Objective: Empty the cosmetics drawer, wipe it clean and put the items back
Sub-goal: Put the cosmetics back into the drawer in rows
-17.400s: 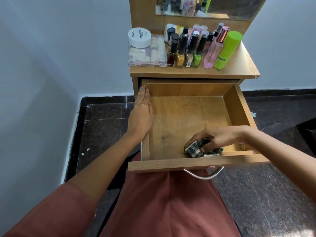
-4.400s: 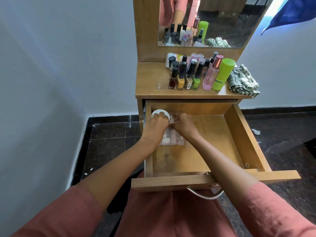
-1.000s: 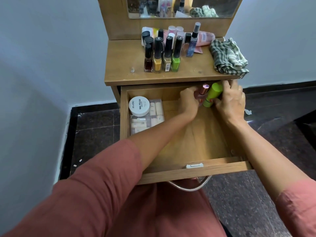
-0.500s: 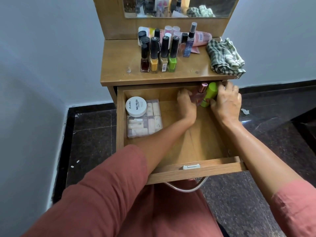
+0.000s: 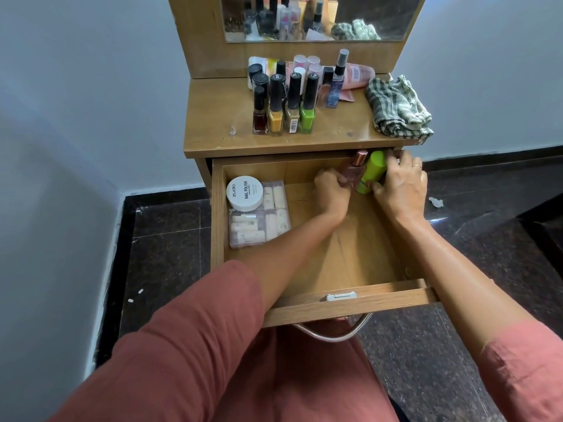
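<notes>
Wooden drawer point(image 5: 350, 306), far right corner: left hand point(image 5: 332, 193) grips pink glass bottle point(image 5: 353, 172); right hand point(image 5: 402, 190), fingers curled, seemingly holds lime-green plastic bottle point(image 5: 373, 172).

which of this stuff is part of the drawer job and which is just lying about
Job: drawer, pink bottle in left hand, green bottle in right hand, jar, clear box, nail polishes, cloth.
Lying about: mirror, floor scrap.

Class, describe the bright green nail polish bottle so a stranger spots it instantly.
Start at the wooden dressing table top. On it stands a row of four black-capped nail polish bottles. The bright green bottle is rightmost; its neighbours are brown, yellow and beige.
</notes>
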Demonstrator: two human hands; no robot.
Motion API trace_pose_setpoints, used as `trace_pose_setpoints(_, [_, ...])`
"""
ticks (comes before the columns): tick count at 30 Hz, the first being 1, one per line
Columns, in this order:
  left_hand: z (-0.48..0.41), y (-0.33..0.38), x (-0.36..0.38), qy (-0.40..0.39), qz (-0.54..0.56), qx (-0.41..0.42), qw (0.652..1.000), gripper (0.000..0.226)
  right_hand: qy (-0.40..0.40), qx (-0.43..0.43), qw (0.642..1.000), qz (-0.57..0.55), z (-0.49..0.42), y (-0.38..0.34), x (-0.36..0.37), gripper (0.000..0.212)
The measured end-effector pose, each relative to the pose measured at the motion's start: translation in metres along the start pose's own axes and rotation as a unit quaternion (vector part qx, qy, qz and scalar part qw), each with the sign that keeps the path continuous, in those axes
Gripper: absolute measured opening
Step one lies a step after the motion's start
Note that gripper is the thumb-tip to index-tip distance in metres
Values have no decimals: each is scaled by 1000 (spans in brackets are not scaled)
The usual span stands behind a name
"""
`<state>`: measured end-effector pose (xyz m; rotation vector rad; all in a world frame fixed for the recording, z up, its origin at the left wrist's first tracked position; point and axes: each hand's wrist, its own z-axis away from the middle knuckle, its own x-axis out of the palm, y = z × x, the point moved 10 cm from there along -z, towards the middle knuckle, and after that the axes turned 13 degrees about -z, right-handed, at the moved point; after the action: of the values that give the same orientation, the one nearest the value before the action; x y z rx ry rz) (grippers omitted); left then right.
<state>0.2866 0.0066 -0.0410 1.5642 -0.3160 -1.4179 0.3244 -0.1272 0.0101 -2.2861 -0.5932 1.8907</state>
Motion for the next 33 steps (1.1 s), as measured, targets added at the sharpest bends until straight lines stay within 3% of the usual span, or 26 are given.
trace_pose_setpoints(6, [10, 7, -8, -16, -7, 33, 999, 15, -6, -7, 999, -31, 6, -2, -8, 60])
trace_pose_setpoints(13, [29, 37, -57, 13, -6, 147, 989, 9, 53, -18, 995, -80, 17, -24, -38, 42])
trace_pose_setpoints(16, [38, 59, -94, 40, -6, 227, 973, 10, 70, -51, 983, -159, 13, -50, -53, 35])
trace_pose_setpoints(20, [41, 86, -152, 131, -55, 313, 939, 10, 53, -126, 947, -291, -2, -100, -73, 29])
trace_pose_setpoints(25, [21, 109, -195, 231, -217, 347, 883, 25, 53, -150, 923, -349, -35, -140, -92, 35])
trace_pose_setpoints(30, [-11, 110, -187, 179, -385, 308, 851, 26, -21, -152, 924, -350, -50, -159, -75, 39])
trace_pose_setpoints(33, [-15, 116, -179, 159, -444, 318, 822, 25, -26, -140, 924, -356, -50, -157, -67, 34])
